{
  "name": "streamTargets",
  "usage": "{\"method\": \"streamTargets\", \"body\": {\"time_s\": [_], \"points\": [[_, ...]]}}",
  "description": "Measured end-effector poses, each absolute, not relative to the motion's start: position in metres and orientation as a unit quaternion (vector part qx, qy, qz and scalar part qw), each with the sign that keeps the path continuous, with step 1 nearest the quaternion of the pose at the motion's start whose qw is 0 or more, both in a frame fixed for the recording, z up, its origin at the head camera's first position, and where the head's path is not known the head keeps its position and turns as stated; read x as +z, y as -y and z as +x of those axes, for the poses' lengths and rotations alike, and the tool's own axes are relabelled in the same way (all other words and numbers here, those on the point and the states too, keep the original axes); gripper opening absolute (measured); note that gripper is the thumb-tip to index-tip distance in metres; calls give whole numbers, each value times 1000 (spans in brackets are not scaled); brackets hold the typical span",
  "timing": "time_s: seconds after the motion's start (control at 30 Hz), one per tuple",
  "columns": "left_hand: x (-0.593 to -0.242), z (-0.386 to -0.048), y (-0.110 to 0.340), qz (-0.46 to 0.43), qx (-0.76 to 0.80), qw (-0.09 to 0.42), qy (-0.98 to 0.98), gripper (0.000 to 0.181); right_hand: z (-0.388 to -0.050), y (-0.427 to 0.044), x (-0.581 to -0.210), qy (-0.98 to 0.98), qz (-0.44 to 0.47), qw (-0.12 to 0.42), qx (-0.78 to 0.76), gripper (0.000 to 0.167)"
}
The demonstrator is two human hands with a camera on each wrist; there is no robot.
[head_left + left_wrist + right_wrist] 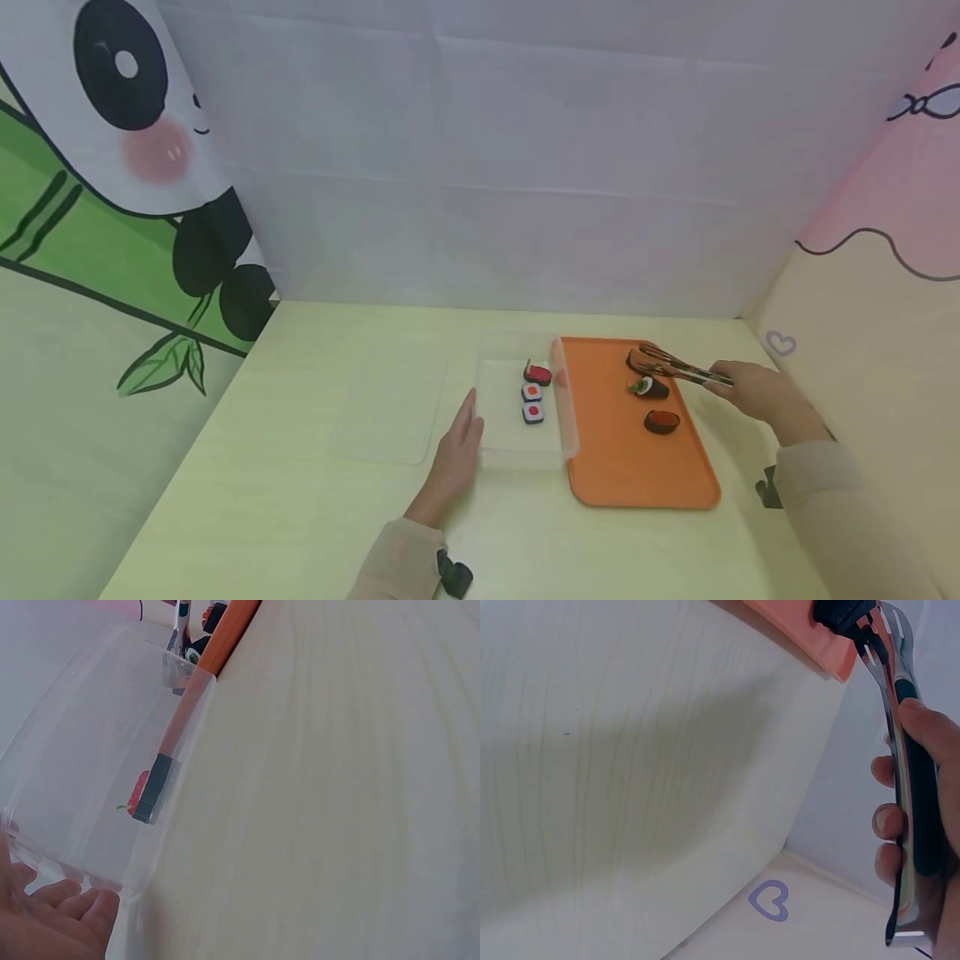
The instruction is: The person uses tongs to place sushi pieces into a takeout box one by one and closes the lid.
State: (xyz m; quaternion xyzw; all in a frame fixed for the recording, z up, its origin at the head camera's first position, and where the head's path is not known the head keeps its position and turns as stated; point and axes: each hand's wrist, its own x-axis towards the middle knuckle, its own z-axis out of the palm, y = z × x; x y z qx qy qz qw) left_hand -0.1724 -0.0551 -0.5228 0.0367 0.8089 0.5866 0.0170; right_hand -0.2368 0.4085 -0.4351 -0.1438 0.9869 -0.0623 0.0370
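My right hand (pixel 761 400) grips metal tongs (pixel 693 372) with dark handles, their tips at a dark toy sushi piece (pixel 635 362) on the orange tray (pixel 630 483); whether they clamp it I cannot tell. Below it on the tray lie a toy sushi roll with green at one end (pixel 651 387) and a red-topped sushi piece (pixel 662 422). With straight fingers, my left hand (pixel 453 454) touches the left wall of a clear plastic box (pixel 517 458). Inside stand a red-topped sushi (pixel 537 374) and two white rolls with red centres (pixel 532 392).
A flat, clear lid (pixel 390 404) lies on the pale table left of the box. The box's right side overlaps the tray's left edge. A white wall (pixel 487 167) rises behind, and printed side walls flank the table.
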Motion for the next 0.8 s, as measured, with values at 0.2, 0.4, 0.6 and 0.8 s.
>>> {"method": "streamTargets", "body": {"time_s": [0.2, 0.4, 0.6, 0.8], "points": [[-523, -172, 56, 44, 586, 13, -809, 53, -237, -411, -440, -987, -141, 34, -62, 34], [-524, -171, 57, 50, 586, 13, -809, 53, -235, -410, -438, -985, -153, 16, -72, 33], [-523, -171, 57, 52, 586, 12, -809, 53, -233, -392, -421, -982, -165, -16, -90, 32], [-522, -171, 56, 51, 586, 12, -808, 53, -230, -359, -401, -977, -182, -36, -104, 29]]}}
